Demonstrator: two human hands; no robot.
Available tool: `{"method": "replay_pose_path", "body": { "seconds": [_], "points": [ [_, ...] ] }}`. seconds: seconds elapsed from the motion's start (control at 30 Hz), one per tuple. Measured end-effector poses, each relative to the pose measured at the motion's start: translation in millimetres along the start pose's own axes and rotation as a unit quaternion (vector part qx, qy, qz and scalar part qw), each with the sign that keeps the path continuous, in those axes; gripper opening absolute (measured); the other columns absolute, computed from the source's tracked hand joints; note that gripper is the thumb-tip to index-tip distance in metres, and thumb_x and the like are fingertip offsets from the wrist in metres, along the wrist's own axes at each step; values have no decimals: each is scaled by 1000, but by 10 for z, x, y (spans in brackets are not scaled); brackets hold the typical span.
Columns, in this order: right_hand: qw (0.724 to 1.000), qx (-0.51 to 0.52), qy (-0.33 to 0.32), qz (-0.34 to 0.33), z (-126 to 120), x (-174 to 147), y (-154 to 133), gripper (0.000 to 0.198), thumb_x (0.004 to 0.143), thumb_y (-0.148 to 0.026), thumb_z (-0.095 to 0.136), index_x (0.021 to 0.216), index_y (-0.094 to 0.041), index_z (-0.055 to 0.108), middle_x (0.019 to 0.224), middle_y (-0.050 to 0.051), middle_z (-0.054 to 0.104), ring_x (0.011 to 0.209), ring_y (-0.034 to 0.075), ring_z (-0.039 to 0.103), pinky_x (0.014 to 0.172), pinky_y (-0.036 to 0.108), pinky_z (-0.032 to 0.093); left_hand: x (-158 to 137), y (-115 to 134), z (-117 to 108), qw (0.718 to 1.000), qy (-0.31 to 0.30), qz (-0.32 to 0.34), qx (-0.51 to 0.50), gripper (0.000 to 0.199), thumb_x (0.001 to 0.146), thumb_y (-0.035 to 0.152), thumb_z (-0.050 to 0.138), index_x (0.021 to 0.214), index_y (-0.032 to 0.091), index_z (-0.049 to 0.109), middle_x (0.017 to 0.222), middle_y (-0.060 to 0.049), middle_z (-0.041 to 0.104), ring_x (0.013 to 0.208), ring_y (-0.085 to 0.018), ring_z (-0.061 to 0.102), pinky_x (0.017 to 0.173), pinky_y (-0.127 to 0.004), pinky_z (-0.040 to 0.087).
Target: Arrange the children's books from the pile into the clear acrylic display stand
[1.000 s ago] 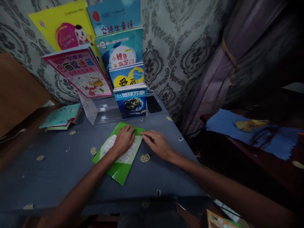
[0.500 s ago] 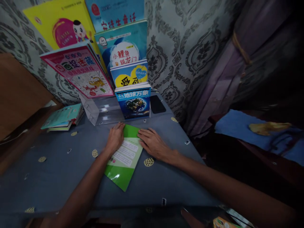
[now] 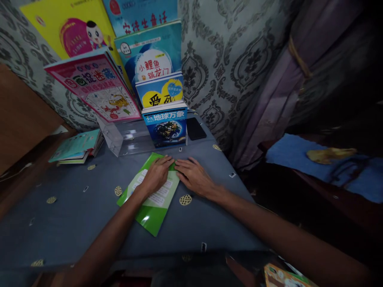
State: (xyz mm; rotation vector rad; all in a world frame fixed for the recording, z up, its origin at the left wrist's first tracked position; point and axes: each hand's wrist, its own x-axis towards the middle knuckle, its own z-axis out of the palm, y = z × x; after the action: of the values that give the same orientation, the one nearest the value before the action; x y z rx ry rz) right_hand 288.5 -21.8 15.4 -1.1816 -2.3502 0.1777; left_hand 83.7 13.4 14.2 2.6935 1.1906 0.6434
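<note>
A green book with pale text panels lies flat on the table, set at a slant. My left hand rests on its upper part, fingers stretched out towards the top right corner and covering some of the print. Against the upper right edge lies my right hand, palm down with the fingers extended. The fingertips of both hands are close together near that corner. Neither hand is wrapped round anything.
Behind the green book, a clear plastic rack holds several upright children's books, with an earth-cover book in front. A black phone lies beside it. A small stack of books is at left. A curtain hangs at right.
My left hand has slid right across the green book, from its left side to near my right hand. More of the book's left part now shows. My right hand stays at the right edge.
</note>
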Motion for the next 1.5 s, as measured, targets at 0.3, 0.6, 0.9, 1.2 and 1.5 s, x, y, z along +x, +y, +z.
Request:
{"method": "replay_pose_path", "body": {
  "seconds": [0.3,0.6,0.9,1.2,1.5],
  "points": [
    [999,1,22,42,-204,-110,262,28,99,-23,52,107,-22,78,110,9,79,108,27,71,99,48,49,-28,61,-66,999,-35,-14,18,39,103,27,45,139,21,61,150,-13,56,144,-27,48,120,-54,35],
    [999,14,43,1,-176,-115,313,31,99,-23,50,110,-20,79,121,13,76,109,28,69,95,46,53,-69,201,-179,994,-90,65,-5,38,106,31,42,139,29,61,149,-8,57,147,-26,43,122,-59,27],
    [999,20,13,-27,-175,-114,221,32,99,-21,50,117,-23,76,114,10,78,107,26,69,100,49,46,-63,193,-168,993,-95,75,-10,36,105,33,45,136,26,63,145,-11,61,144,-27,48,121,-62,26],
    [1000,9,8,17,-189,-120,186,28,98,-22,54,112,-27,78,115,6,79,109,26,68,105,52,41,-63,227,-200,992,-105,67,-18,38,104,35,46,138,27,61,149,-10,58,146,-28,45,121,-63,24],
    [999,-38,14,16,-186,-172,46,26,99,-23,53,109,-22,78,119,8,77,112,27,66,105,51,42,-266,-46,-381,995,-102,18,5,40,104,36,46,141,26,59,152,-10,54,145,-26,46,120,-55,33]
  ]
}}
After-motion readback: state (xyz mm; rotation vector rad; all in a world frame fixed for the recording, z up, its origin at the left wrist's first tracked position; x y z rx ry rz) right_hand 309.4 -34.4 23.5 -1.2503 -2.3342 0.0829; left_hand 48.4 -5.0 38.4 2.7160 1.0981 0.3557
